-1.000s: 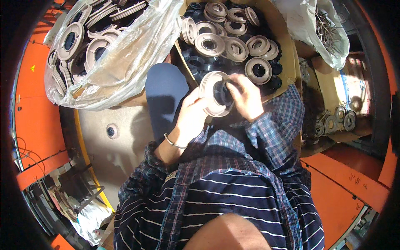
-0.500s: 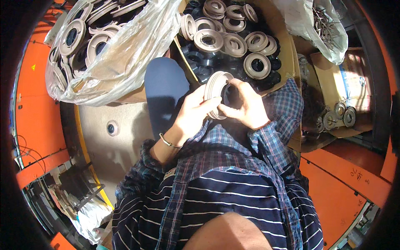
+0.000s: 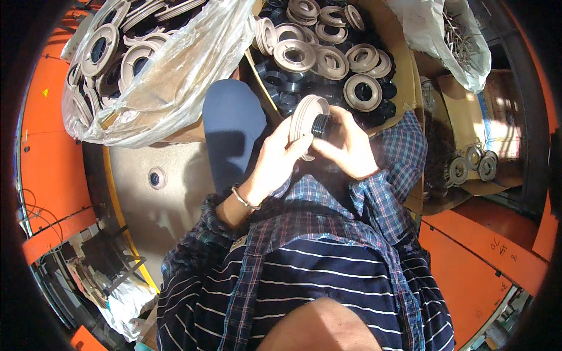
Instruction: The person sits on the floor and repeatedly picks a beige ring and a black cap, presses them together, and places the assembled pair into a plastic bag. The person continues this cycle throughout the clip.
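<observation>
Over my lap, my left hand (image 3: 277,153) grips a beige grooved plastic ring (image 3: 301,119) by its rim, tilted on edge. A black ribbed ring (image 3: 320,125) sticks out from the right side of the beige ring. My right hand (image 3: 356,147) pinches the black ring between thumb and fingers. Whether the black ring is seated inside the beige one or only against it, I cannot tell. Just beyond my hands, a cardboard box (image 3: 417,88) holds several beige rings (image 3: 331,62) on top of many black rings (image 3: 291,86).
Left of the box, a clear plastic bag (image 3: 175,111) holds more beige rings. A single ring (image 3: 157,178) lies on the floor at left. At right are a bag of thin metal pieces (image 3: 459,41) and a carton (image 3: 468,96) with several rings. Orange panels (image 3: 55,146) flank both sides.
The black ring now shows its ribbed side, projecting from the beige ring, where its dark opening showed before. My right fingers have shifted around it, and the beige ring has turned slightly.
</observation>
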Tool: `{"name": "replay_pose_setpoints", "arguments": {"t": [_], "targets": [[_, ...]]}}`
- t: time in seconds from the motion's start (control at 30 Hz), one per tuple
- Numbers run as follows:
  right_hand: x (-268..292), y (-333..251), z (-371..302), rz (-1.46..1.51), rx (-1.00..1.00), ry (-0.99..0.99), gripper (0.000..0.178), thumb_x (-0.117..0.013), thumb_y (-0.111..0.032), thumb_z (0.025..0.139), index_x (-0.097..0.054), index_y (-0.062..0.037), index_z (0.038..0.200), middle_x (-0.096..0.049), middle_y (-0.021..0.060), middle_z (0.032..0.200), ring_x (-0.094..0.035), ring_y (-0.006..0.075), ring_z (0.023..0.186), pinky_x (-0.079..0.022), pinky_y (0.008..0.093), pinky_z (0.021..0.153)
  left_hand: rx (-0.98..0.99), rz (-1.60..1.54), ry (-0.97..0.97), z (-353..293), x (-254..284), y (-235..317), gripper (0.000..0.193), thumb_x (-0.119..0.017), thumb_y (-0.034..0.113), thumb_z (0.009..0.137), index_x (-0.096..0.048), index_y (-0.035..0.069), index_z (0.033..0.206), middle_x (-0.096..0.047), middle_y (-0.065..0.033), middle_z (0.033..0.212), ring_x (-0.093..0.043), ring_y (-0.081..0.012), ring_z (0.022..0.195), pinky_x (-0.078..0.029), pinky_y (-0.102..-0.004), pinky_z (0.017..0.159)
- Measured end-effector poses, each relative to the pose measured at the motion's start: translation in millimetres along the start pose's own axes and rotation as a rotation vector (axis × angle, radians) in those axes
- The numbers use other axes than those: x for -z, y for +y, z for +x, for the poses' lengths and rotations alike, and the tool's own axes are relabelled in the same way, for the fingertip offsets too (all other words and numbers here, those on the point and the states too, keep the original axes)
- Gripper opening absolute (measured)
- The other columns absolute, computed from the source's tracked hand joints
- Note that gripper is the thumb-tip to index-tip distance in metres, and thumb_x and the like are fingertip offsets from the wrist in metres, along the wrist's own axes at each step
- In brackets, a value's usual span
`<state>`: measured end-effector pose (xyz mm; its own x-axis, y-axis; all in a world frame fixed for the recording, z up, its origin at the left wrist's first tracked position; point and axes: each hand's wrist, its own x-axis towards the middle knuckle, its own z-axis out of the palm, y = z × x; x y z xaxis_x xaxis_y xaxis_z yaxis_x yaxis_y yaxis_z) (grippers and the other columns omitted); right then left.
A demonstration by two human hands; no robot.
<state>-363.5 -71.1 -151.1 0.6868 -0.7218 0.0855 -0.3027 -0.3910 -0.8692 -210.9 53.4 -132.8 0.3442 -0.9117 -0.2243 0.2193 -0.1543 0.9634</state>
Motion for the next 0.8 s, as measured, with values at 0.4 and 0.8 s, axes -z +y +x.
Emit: {"name": "replay_pose_setpoints", "arguments": {"t": [0.4, 0.8], "targets": [[-4, 0, -7, 0.614, -0.522, -0.063, 0.058, -0.056, -0.054, 0.094, -0.059, -0.0005, 0.117, -0.068, 0.0117, 0.081, -0.064, 0.0169, 0.063, -0.052, 0.0275, 0.059, -0.044, 0.260, -0.085, -11, -11, -14, 0.053, -0.066, 0.014, 0.095, -0.046, -0.002, 0.141, -0.062, -0.0187, 0.128, -0.062, -0.0256, 0.116, -0.049, -0.0355, 0.100], [-7, 4, -9, 1.244, -0.584, -0.244, 0.055, -0.046, -0.051, 0.103, -0.054, -0.0016, 0.125, -0.068, 0.0094, 0.090, -0.060, 0.0145, 0.050, -0.050, 0.0248, 0.046, -0.567, 0.573, -0.095, -5, -7, -12, 0.051, -0.067, 0.011, 0.094, -0.048, -0.002, 0.139, -0.060, -0.0214, 0.131, -0.060, -0.0261, 0.122, -0.047, -0.0361, 0.102]]}}
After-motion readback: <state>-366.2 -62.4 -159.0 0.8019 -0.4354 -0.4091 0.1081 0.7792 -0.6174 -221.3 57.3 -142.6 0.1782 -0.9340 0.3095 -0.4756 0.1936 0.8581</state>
